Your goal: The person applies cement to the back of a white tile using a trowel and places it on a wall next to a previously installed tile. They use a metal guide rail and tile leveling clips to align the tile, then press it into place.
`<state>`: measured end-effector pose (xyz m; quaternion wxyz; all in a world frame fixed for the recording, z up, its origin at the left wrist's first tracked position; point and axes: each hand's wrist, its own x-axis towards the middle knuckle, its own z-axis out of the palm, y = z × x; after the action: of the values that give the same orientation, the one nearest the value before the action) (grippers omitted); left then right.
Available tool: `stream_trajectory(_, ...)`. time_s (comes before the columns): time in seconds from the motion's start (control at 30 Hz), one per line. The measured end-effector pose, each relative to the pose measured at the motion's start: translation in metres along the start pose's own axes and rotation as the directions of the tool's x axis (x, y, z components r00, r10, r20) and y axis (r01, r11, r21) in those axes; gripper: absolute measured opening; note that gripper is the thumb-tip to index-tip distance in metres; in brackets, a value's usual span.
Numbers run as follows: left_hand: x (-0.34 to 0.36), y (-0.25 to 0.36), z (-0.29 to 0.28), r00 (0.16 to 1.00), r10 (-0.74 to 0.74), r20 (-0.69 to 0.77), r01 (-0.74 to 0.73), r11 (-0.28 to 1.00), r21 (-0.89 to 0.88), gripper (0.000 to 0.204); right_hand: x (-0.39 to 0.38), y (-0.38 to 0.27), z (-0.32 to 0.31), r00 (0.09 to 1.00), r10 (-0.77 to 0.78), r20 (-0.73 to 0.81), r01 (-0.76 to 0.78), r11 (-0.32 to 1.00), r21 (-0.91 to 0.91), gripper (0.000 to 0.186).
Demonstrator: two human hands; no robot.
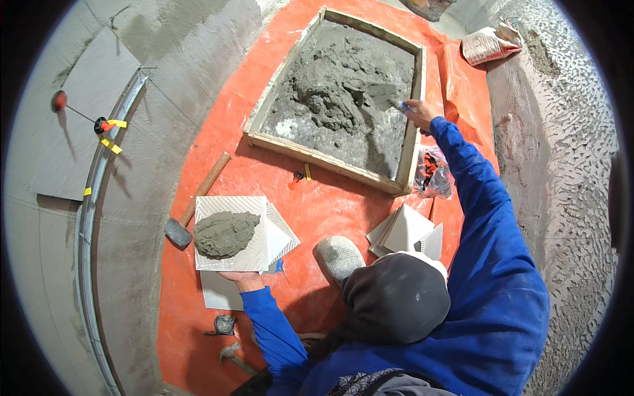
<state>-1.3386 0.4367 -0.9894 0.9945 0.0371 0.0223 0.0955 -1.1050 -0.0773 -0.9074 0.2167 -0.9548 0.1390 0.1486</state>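
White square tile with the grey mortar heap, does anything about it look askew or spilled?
Nothing spilled. The white square tile, held at its near edge by the left hand, sits skewed over other tiles beneath. Its grey mortar heap lies off-centre toward the left edge. The right hand holds a trowel in the wooden mortar box.

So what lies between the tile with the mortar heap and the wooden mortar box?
In the head view, mostly bare orange sheet separates tile from mortar box; only the mallet handle crosses the gap.
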Motion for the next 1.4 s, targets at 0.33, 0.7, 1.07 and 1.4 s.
stream_trajectory(0.33,0.002,0.001,-0.001,0.973,0.061,-0.223,-0.036,0.993,0.114,0.071,0.034,-0.009,0.021,0.988,-0.03,0.154,0.03,1.0,0.004,0.044)
stream_trajectory(0.7,0.007,-0.017,-0.008,0.985,-0.121,0.122,0.115,0.992,0.054,0.069,-0.018,0.003,0.056,0.977,-0.096,0.188,-0.044,0.779,0.626,0.048)
stream_trajectory(1.07,0.031,-0.045,0.005,0.916,0.05,-0.399,-0.024,0.997,0.071,0.069,-0.144,-0.089,-0.007,0.842,-0.52,-0.146,0.492,0.626,0.606,0.054)
stream_trajectory(1.4,0.026,-0.031,0.006,0.999,0.034,0.005,-0.033,0.975,-0.218,0.063,-0.254,-0.177,0.039,0.439,-0.892,0.108,0.873,0.395,-0.287,0.053)
